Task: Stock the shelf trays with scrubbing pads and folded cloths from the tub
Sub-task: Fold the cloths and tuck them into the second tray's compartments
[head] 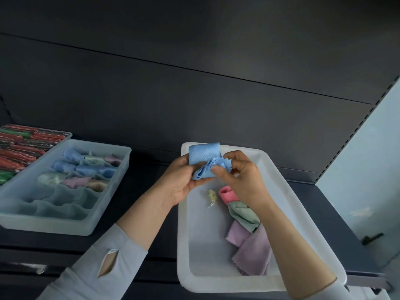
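A blue cloth [202,155] is held above the far end of the white tub [272,169], partly folded. My left hand [180,180] grips its left side from below. My right hand [240,176] pinches its zigzag edge on the right. Inside the tub lie a pink cloth [226,193], a green cloth [242,215], two lilac cloths [253,250] and a small clear packet [212,197]. On the shelf at left stands a divided translucent tray [65,221] with folded cloths in its far compartments. Behind it a tray of red and green scrubbing pads [21,146] is packed full.
The trays and tub rest on a dark shelf [151,213] with a dark back panel [194,94]. A pale wall [368,169] rises at the right. The near compartments of the divided tray hold nothing.
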### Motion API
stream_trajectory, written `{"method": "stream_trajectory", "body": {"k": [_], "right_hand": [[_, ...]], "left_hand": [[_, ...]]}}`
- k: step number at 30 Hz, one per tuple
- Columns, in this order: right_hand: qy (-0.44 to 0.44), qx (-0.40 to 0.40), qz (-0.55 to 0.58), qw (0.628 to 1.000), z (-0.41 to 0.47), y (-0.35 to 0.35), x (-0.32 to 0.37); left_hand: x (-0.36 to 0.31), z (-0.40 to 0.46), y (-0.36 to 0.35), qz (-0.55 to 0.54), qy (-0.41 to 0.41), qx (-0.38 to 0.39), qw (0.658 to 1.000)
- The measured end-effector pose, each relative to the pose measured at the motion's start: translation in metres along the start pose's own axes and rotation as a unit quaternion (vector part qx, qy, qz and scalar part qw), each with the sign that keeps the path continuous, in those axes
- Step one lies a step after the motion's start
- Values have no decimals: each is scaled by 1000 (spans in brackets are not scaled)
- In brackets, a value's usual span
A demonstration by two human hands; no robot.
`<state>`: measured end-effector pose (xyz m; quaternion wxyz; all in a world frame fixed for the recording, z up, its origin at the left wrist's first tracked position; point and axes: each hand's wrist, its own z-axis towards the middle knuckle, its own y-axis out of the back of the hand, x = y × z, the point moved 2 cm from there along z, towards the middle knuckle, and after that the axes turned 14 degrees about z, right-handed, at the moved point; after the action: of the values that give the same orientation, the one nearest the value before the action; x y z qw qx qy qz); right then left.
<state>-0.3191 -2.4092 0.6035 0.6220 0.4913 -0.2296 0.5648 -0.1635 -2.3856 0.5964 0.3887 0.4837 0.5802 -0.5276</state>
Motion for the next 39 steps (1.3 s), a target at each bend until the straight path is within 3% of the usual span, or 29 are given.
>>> {"method": "stream_trajectory", "body": {"k": [7,11,16,22,30,35,39], "right_hand": [[-99,-7,136,986,-9,-2,16],[-70,-75,4,995,-3,4,8],[-57,-53,-43,996,-1,-1,7],[-113,-41,50,991,5,3,3],[-119,-35,83,989,3,3,-1],[-112,-29,3,993,3,7,-4],[-109,-45,17,993,4,8,-6]], "left_hand": [[4,-4,5,-156,77,-34,984],[2,0,9,-166,61,-35,984],[4,2,8,-168,53,-34,984],[4,1,10,-177,54,-22,982],[3,-1,6,-166,37,-21,985],[8,1,5,-205,51,-37,977],[10,-2,5,-192,36,-6,981]]}}
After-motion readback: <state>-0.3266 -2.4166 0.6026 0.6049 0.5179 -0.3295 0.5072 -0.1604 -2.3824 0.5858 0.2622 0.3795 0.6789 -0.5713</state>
